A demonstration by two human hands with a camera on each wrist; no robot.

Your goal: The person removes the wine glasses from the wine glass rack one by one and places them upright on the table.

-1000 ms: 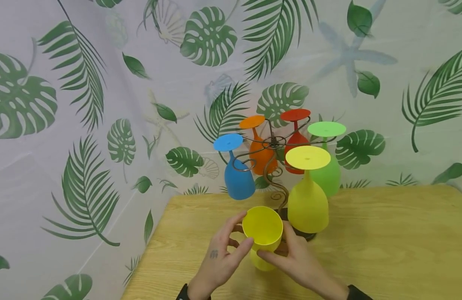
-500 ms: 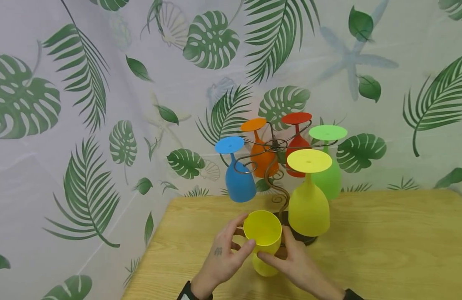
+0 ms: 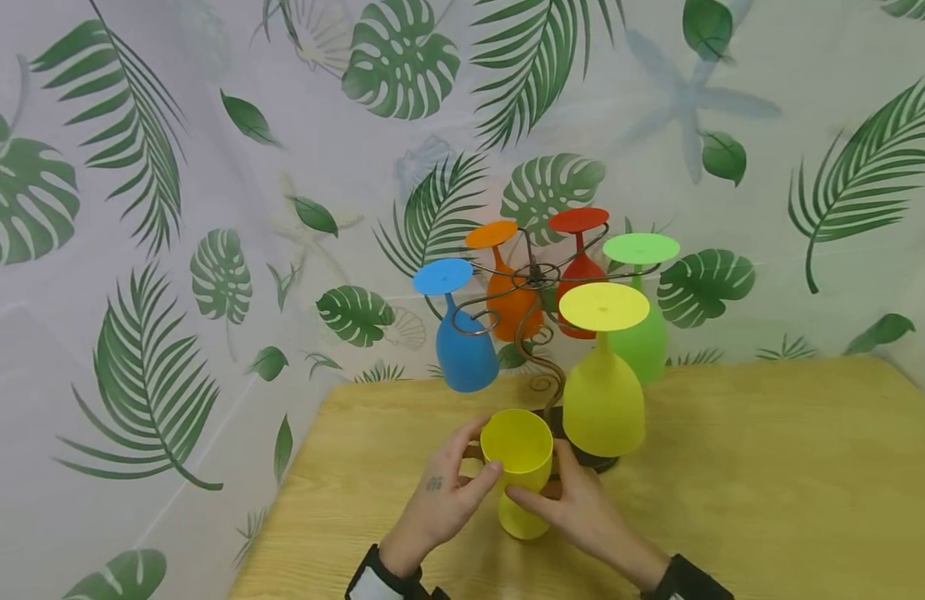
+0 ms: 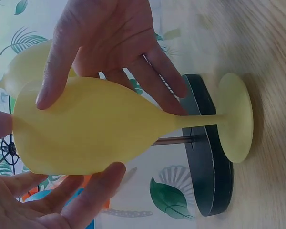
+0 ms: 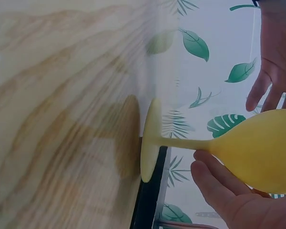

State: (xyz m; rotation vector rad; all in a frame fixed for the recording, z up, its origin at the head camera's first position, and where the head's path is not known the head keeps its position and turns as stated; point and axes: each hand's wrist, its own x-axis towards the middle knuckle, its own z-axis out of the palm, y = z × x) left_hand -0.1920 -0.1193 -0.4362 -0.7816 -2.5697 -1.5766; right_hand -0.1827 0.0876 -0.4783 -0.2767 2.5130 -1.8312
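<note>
rack [image 3: 541, 367] just behind, bare table [image 3: 770, 483] rightward

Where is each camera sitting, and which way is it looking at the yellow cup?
Head: up high, looking forward and down at the table, the glass rack and both hands around the yellow glass.
Left wrist: beside the left hand, looking sideways at the glass; both hands show.
Right wrist: low by the right hand, facing the glass's foot.
All three share the yellow glass.

No readable text, labels, brands or numbers anywhere. Only mark: a small dark tattoo on the back of the left hand [image 3: 435, 500], too small to make out.
</note>
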